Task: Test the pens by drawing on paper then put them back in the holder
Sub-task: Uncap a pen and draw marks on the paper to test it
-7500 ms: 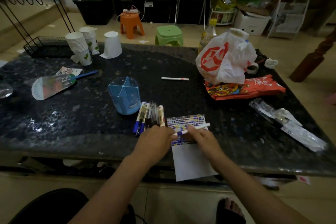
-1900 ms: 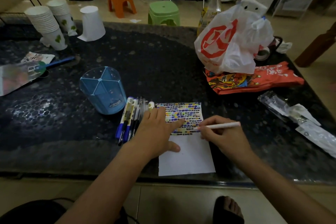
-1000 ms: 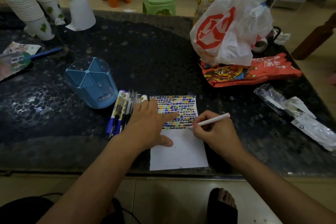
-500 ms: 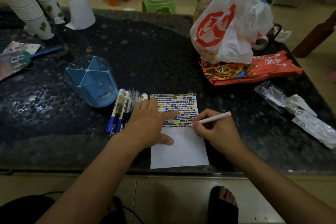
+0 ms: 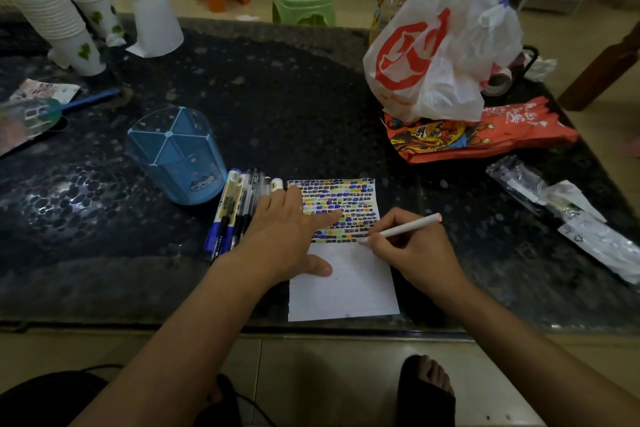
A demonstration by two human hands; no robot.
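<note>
A: What is the right hand (image 5: 414,251) doing?

B: Its fingers are curled round a slim white pen with a pale pink end (image 5: 407,228), pinched low on the barrel. The tip rests on the small white sheet of paper (image 5: 349,291), at the right end of the lowest row of marks.

A: And the paper itself?

B: It lies at the near edge of the dark speckled stone table (image 5: 277,107). Its upper half is packed with short dashes in rows: black, blue, purple, yellow, orange and green. The lower half is bare white.

A: The left hand (image 5: 289,237)?

B: Flat on the sheet with straight, spread fingers, pressing the left side down; the forefinger points across the coloured rows and the thumb lies on the blank part.

A: Where are the other pens?

B: A bundle of pens with blue, black and clear barrels (image 5: 235,210) lies side by side on the table, just left of the paper, partly under the left hand's fingers. The translucent blue plastic pen holder with white dividers (image 5: 176,156) stands upright just beyond them; I see no pens in its compartments.

A: Anything further off?

B: A white plastic bag with a red logo (image 5: 436,52) sits at the far right
</note>
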